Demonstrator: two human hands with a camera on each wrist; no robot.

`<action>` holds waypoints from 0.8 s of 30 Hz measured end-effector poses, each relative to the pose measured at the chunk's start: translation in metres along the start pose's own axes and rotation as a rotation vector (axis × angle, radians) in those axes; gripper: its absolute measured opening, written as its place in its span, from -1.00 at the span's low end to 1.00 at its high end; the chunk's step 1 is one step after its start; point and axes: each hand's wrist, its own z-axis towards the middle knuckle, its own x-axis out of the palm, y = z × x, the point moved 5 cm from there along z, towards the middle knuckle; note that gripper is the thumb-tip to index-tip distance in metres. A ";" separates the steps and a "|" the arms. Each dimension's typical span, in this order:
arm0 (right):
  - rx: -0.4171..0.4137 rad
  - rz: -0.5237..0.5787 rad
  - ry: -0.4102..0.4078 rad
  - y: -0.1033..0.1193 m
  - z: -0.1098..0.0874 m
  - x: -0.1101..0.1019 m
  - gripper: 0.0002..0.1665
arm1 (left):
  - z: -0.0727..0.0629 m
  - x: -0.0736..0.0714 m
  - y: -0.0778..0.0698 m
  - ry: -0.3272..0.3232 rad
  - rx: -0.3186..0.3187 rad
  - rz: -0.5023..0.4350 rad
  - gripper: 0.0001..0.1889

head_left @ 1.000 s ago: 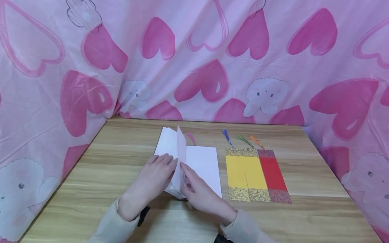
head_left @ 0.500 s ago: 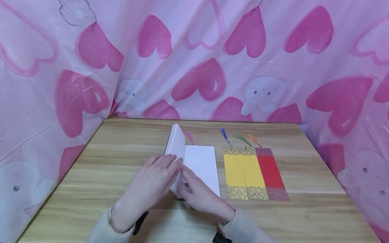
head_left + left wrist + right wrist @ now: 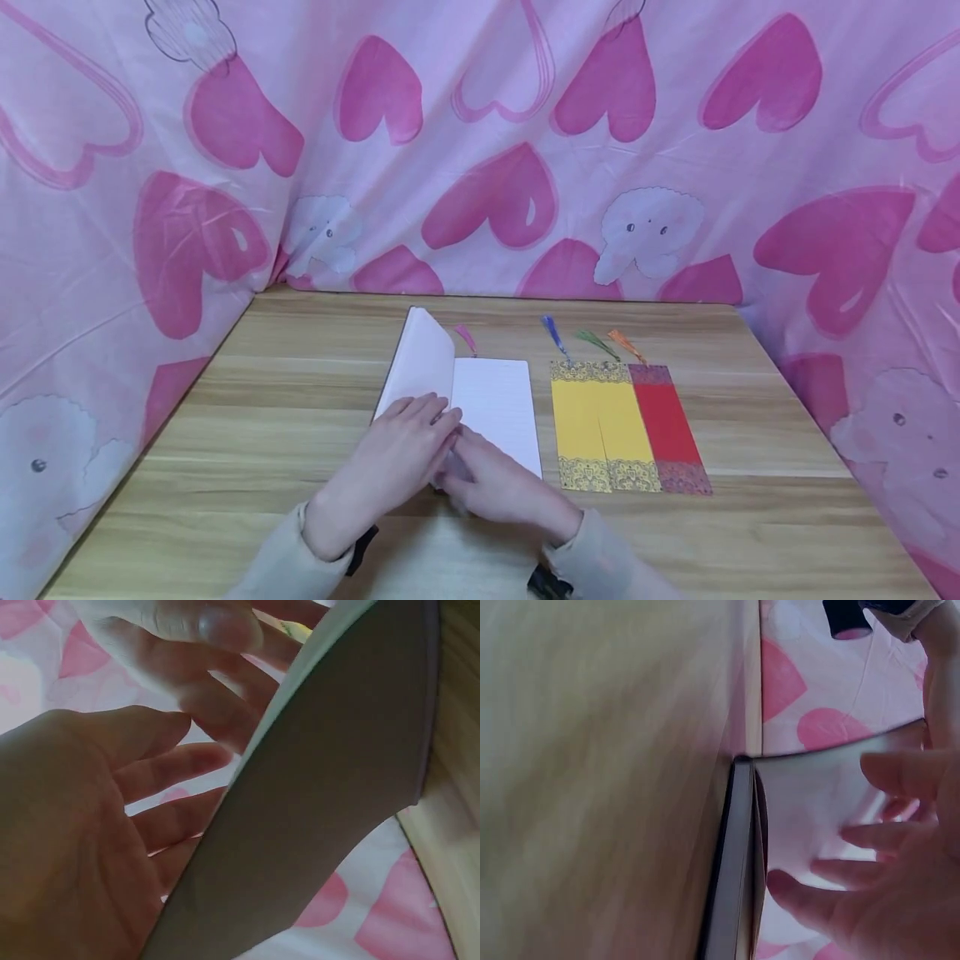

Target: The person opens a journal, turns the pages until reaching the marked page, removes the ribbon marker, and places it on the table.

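Observation:
An open notebook (image 3: pixel 498 400) lies on the table, its lined right page flat. Its left side, a cover (image 3: pixel 307 780) with pages, is tilted up from the table. My left hand (image 3: pixel 401 454) lies against the inner side of this raised part, fingers extended. Fingers of my right hand (image 3: pixel 502 475) reach toward the same raised page over the notebook's near end, loosely straight, close to the left fingertips. In the right wrist view, the right fingers (image 3: pixel 885 836) are spread before the pale page. A pink tassel (image 3: pixel 465 339) sticks out beyond the notebook's far edge.
Right of the notebook lie two yellow bookmarks (image 3: pixel 577 421) and a red bookmark (image 3: pixel 671 425), side by side. Blue (image 3: pixel 555 337), green and orange tassels extend from their far ends. A pink heart-patterned cloth (image 3: pixel 487 200) hangs around the wooden table (image 3: pixel 300 375).
A single page stood upright between the hands. The notebook's left side then rose steeply and now leans back a little to the left. Both hands have drawn closer together.

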 end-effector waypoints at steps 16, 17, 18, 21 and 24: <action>0.195 -0.130 0.148 -0.022 -0.012 -0.035 -0.28 | -0.006 0.028 0.020 0.407 -0.273 -0.044 -0.50; 0.209 -0.130 0.143 -0.023 -0.013 -0.037 -0.26 | -0.006 0.030 0.022 0.428 -0.290 -0.044 -0.49; 0.219 -0.135 0.141 -0.025 -0.013 -0.039 -0.23 | -0.007 0.033 0.024 0.451 -0.305 -0.043 -0.48; 0.226 -0.162 0.129 -0.030 -0.014 -0.042 -0.15 | -0.009 0.041 0.028 0.494 -0.335 -0.043 -0.46; 0.227 -0.204 0.129 -0.036 -0.016 -0.043 -0.05 | -0.010 0.044 0.030 0.504 -0.343 -0.041 -0.45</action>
